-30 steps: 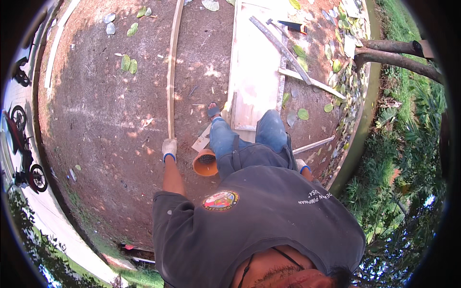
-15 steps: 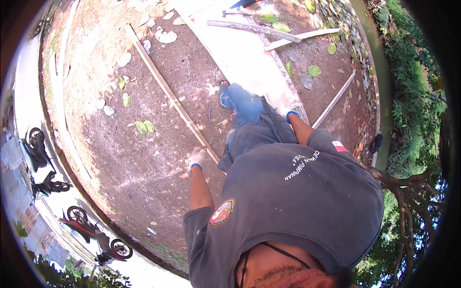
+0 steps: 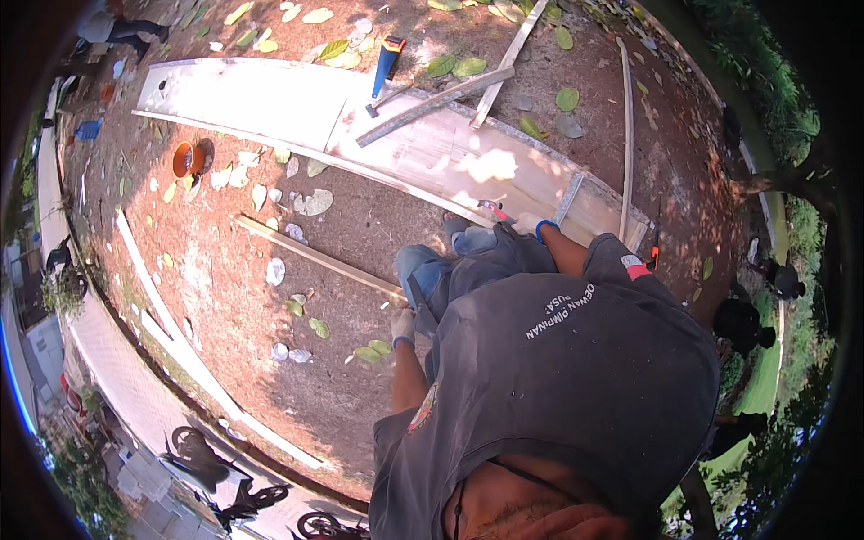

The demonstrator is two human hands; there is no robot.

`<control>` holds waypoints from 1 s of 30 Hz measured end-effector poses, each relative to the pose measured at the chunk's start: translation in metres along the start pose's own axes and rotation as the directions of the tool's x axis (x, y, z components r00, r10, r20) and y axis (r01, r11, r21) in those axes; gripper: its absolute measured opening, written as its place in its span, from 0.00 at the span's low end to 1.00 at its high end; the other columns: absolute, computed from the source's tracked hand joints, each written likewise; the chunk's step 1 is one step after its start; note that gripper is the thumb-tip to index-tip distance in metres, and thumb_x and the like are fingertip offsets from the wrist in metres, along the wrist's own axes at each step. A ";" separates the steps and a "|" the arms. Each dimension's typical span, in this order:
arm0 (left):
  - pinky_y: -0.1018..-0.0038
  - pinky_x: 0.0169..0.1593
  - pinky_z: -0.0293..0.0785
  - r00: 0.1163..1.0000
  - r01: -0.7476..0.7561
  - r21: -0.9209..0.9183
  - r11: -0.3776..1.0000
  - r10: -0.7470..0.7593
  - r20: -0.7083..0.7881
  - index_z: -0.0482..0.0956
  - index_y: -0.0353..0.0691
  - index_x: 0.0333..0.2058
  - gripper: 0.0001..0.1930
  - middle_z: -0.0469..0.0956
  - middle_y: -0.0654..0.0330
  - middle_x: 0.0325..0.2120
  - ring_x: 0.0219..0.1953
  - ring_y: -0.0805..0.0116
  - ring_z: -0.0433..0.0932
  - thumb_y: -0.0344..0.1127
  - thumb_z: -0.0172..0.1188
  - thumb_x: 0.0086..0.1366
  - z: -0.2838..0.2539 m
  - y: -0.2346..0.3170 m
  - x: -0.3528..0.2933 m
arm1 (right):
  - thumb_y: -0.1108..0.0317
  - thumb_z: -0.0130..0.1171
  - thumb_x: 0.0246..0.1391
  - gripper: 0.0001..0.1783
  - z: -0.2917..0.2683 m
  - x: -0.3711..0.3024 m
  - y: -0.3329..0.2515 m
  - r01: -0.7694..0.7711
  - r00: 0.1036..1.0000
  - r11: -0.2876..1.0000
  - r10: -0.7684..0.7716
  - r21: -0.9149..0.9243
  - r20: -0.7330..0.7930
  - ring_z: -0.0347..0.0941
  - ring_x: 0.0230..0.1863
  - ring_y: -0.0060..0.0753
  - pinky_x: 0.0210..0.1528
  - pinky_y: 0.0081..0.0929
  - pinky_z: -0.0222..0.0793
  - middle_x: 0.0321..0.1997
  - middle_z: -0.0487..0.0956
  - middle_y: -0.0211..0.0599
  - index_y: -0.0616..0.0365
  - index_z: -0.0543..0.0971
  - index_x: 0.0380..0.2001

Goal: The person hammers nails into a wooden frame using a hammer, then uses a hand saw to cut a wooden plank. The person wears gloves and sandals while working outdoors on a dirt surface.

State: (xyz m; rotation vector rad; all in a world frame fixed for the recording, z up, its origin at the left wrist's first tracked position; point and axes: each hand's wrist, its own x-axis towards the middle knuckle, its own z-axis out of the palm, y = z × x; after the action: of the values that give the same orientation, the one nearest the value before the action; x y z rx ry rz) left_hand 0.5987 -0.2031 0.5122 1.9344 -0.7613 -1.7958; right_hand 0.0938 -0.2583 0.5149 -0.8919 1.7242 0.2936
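Note:
My left hand [image 3: 402, 326], in a pale glove with a blue cuff, is closed on the near end of a long wooden strip [image 3: 315, 256]. The strip slants away to the far left over the bare soil. My right hand [image 3: 526, 225], gloved too, is closed round a slim tool with a red end [image 3: 493, 209], whose kind I cannot make out. It is over the near edge of a long pale wooden panel [image 3: 432, 148] with a raised border. On the panel lie a hammer [image 3: 387, 100], a blue handsaw [image 3: 386, 70] and a loose batten [image 3: 432, 106].
Another batten [image 3: 508, 63] crosses the panel's far edge, and a long one [image 3: 627, 135] lies at the right. An orange bucket [image 3: 188, 159] stands beyond the strip. White strips [image 3: 180, 337] lie at the left. Leaves are scattered about. A person's legs [image 3: 135, 36] show far left.
My view has swung left, bringing the full panel, saw and bucket into sight. My right hand has moved from the panel's border and now has the red-ended tool. My left hand stays on the strip.

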 end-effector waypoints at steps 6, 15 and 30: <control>0.74 0.35 0.73 0.933 -0.121 0.389 0.913 -0.030 0.359 0.84 0.35 0.38 0.11 0.81 0.64 0.29 0.30 0.74 0.77 0.36 0.58 0.66 -0.020 0.127 0.063 | 0.53 0.59 0.55 0.26 0.058 -0.032 -0.025 -0.039 0.982 0.947 0.095 0.318 -0.165 0.81 0.53 0.50 0.56 0.46 0.73 0.53 0.84 0.49 0.57 0.84 0.52; 0.70 0.38 0.73 0.879 -0.430 0.749 0.505 0.043 0.475 0.85 0.35 0.37 0.15 0.83 0.63 0.31 0.34 0.71 0.79 0.43 0.63 0.63 -0.049 0.291 0.275 | 0.31 0.60 0.53 0.47 0.163 -0.103 -0.064 -0.340 0.758 0.527 0.644 0.779 -0.104 0.77 0.60 0.58 0.63 0.43 0.69 0.59 0.80 0.57 0.66 0.78 0.59; 0.67 0.39 0.73 0.676 -0.725 0.687 0.049 -0.143 0.723 0.87 0.33 0.39 0.20 0.84 0.54 0.32 0.31 0.63 0.79 0.45 0.59 0.60 0.117 0.326 0.279 | 0.24 0.46 0.60 0.50 0.371 -0.101 0.017 -0.154 0.631 0.048 0.773 0.987 0.060 0.79 0.57 0.58 0.56 0.44 0.73 0.54 0.83 0.57 0.64 0.79 0.58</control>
State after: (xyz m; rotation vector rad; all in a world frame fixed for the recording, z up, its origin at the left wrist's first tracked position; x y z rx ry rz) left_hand 0.4509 -0.6209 0.4850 1.1355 -3.1151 -1.6110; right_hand 0.3585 0.0181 0.4720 0.7573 2.1583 -0.6679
